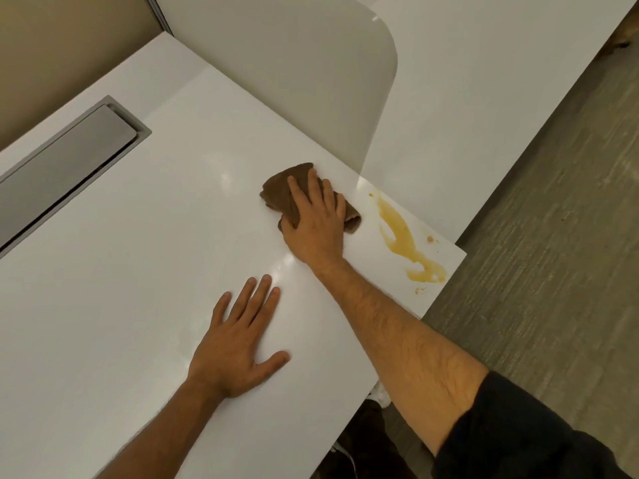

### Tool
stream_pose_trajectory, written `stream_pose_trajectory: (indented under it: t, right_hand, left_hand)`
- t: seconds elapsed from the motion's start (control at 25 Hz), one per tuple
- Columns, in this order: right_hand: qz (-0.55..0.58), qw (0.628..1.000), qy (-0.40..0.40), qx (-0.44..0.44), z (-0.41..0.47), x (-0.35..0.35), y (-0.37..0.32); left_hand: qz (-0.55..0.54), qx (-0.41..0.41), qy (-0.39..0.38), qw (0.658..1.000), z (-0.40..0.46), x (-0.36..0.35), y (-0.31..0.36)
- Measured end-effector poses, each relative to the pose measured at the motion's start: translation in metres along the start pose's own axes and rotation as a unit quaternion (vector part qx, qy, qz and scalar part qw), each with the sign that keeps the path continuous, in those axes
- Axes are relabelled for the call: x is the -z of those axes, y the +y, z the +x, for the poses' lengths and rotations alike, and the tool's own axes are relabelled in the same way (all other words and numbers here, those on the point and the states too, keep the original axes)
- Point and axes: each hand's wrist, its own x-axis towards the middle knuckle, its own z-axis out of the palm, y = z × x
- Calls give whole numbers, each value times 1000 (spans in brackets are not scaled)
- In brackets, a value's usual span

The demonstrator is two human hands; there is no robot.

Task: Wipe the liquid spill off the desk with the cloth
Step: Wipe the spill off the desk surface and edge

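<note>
1. Two bare hands work a white counter [145,243]: the right hand [316,219] lies flat, fingers spread, on a bunched brown cloth [276,193], pinning it down by palm pressure rather than by a closed grip.
2. Left hand [235,350] rests open and empty, palm down, nearer the person, apparently as a brace.
3. Amber liquid spill [403,236] runs in a streak toward the counter's near right corner, just beside the cloth but not touching it; small droplets dot the surface around it.
4. Judged from the unbroken streak, the wiping has not yet reached the spill.
5. Risk: the streak's lower end lies close to the counter edge, so a sweep outward could push liquid over onto the grey carpet [553,202].
6. Risk: a small wadded cloth may smear rather than soak, leaving a sticky film.
7. Risk: the translucent divider panel [311,81] stands just behind the cloth and could get streaked.
</note>
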Motion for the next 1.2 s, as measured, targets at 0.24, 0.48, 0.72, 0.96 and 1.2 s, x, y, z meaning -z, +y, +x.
stream_pose_trajectory:
  t: [0.24, 0.48, 0.72, 0.96, 1.2]
  right_hand:
    - [48, 978, -42, 201, -51, 10, 27]
    - [12, 992, -12, 126, -149, 5, 40]
    - [-33, 994, 12, -102, -183, 18, 47]
    - [-33, 995, 14, -94, -101, 15, 24]
    - [-31, 999, -28, 32, -46, 4, 5]
  left_hand:
    - [-32, 10, 19, 999, -1, 2, 4]
    - [-45, 56, 59, 996, -5, 4, 11]
    - [-1, 148, 57, 987, -8, 0, 19]
    - [-30, 142, 53, 988, -8, -3, 9]
    - [-100, 142, 53, 983, -8, 0, 6]
